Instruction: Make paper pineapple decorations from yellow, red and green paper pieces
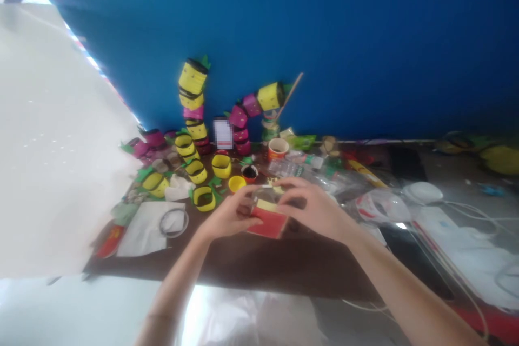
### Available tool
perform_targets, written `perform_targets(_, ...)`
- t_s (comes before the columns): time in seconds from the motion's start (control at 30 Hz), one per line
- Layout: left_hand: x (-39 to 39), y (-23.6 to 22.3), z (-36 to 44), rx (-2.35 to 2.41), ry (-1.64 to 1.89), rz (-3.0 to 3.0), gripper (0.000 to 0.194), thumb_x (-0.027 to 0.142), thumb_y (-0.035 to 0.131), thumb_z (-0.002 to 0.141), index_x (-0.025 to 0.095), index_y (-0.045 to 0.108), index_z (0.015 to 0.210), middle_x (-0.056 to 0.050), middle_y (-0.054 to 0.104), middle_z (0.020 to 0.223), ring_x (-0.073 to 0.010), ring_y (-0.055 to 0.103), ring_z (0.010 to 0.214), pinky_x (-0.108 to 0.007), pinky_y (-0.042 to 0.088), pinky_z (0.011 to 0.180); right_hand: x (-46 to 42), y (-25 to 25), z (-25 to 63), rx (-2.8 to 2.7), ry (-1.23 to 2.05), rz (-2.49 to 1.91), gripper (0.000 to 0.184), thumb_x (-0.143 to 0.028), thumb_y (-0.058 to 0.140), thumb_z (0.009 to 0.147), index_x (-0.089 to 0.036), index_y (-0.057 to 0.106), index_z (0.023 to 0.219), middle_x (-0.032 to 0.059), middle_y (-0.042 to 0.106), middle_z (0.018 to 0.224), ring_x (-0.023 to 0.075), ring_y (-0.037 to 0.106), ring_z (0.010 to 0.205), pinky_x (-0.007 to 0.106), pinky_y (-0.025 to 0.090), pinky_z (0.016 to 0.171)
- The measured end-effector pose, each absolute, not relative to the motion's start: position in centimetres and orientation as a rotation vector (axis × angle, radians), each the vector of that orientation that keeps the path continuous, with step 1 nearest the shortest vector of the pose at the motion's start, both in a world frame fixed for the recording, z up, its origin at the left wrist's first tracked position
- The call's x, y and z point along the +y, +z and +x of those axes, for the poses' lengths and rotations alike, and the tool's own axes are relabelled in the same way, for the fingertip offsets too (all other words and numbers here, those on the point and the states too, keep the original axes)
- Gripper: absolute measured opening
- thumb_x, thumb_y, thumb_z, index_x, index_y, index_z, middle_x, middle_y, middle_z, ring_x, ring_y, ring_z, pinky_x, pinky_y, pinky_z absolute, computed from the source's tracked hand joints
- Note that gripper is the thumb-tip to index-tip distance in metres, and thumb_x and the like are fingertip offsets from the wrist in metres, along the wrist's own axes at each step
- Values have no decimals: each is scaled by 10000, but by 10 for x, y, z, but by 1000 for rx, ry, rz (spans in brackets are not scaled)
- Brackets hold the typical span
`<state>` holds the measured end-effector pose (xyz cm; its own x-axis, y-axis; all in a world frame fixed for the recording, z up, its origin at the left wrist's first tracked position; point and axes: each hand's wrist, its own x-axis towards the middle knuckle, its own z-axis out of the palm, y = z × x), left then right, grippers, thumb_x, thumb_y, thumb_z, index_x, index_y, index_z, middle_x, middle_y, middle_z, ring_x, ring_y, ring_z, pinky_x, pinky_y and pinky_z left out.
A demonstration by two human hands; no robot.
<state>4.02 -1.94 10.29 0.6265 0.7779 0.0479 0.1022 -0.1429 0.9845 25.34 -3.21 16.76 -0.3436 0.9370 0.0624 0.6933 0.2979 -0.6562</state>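
Between my two hands is a flat red piece [267, 223] with a pale yellow band [266, 205] along its upper edge; blur hides whether it is card or a small box. My left hand [230, 215] grips its left side, the thumb lying on the red face. From the other side my right hand [312, 206] is curled, its thumb and fingertips closed at the yellow band near the upper right corner. Just beyond the hands stand a small yellow cup [237, 184] and a dark-filled red cup [250, 173].
Yellow pineapple-like cups [204, 199] and stacked yellow and purple ones [193, 78] stand against a blue wall [324, 38]. White paper [141, 230] and a tape roll [173, 223] lie left. Plastic bottles [295, 167], a paper cup [278, 148], a dark tablet-like slab [417, 259] and cables are rightward.
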Motion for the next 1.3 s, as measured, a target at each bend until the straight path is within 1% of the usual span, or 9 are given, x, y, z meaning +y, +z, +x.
perform_targets(0.37, -22, 107, 37, 839, 533, 1713, 645, 176, 659, 691, 216, 367, 1264, -26, 640, 859, -127, 609, 693, -217, 499, 612, -25, 193, 265, -1869, 810, -1471, 116, -288, 592, 740, -201, 643, 684, 40, 662, 903, 206, 619, 834, 334, 479, 769)
perform_targets(0.5, -24, 85, 30, 993, 546, 1751, 468, 192, 612, 723, 206, 499, 1177, -23, 632, 897, -104, 582, 645, -205, 480, 580, -29, 199, 286, -1464, 722, -1615, 151, -359, 633, 712, -212, 628, 747, 36, 681, 812, 219, 635, 778, 348, 495, 728)
perform_targets(0.6, -28, 54, 29, 1113, 641, 1716, 215, 254, 586, 762, 127, 613, 933, -50, 644, 855, -126, 598, 698, -217, 485, 620, -38, 176, 296, -1449, 821, -1606, 193, -390, 641, 706, -204, 630, 757, 34, 683, 799, 208, 639, 760, 333, 506, 720)
perform_targets(0.7, -33, 23, 33, 1204, 684, 1761, 166, 239, 587, 761, 123, 621, 874, -46, 649, 790, -135, 611, 679, -239, 501, 628, -46, 133, 296, -1428, 937, -1535, 273, -440, 658, 676, -179, 639, 752, 51, 687, 776, 214, 645, 736, 311, 518, 677)
perform_targets(0.83, -40, -10, 39, 1241, 762, 1899, 110, 233, 585, 775, 163, 669, 791, -89, 546, 1196, -195, 576, 1005, -323, 477, 863, -57, 77, 285, -1337, 967, -1496, 290, -451, 664, 671, -171, 637, 739, 55, 690, 752, 204, 651, 716, 290, 522, 670)
perform_targets(0.93, -42, -28, 40, 1223, 806, 2355, 138, 281, 558, 814, 202, 669, 832, -55, 579, 1177, -231, 466, 1180, -421, 378, 998, -67, 41, 273, -1279, 924, -1473, 286, -449, 651, 686, -169, 634, 742, 55, 685, 723, 205, 654, 700, 288, 533, 649)
perform_targets(1.17, -38, -34, 37, 993, 573, 2936, 195, 228, 465, 873, 119, 543, 1015, -107, 636, 1031, -200, 537, 1098, -325, 446, 929, -76, -5, 253, -1285, 499, -1420, 137, -304, 589, 782, -170, 616, 791, 64, 689, 742, 185, 660, 668, 283, 551, 629)
perform_targets(1.23, -33, -31, 38, 904, 513, 3028, 160, 167, 449, 870, 120, 533, 998, -104, 637, 998, -197, 550, 1070, -307, 477, 864, -70, -8, 250, -1476, 289, -1309, 69, -218, 570, 799, -184, 626, 821, 75, 702, 803, 188, 665, 722, 309, 552, 686)
perform_targets(1.3, -30, -29, 39, 864, 537, 3095, 131, 154, 445, 867, 125, 536, 957, -90, 645, 911, -183, 599, 938, -280, 510, 735, -61, -12, 248, -1772, 115, -1125, 137, -137, 541, 806, -203, 643, 870, 75, 707, 891, 195, 661, 823, 349, 535, 782)
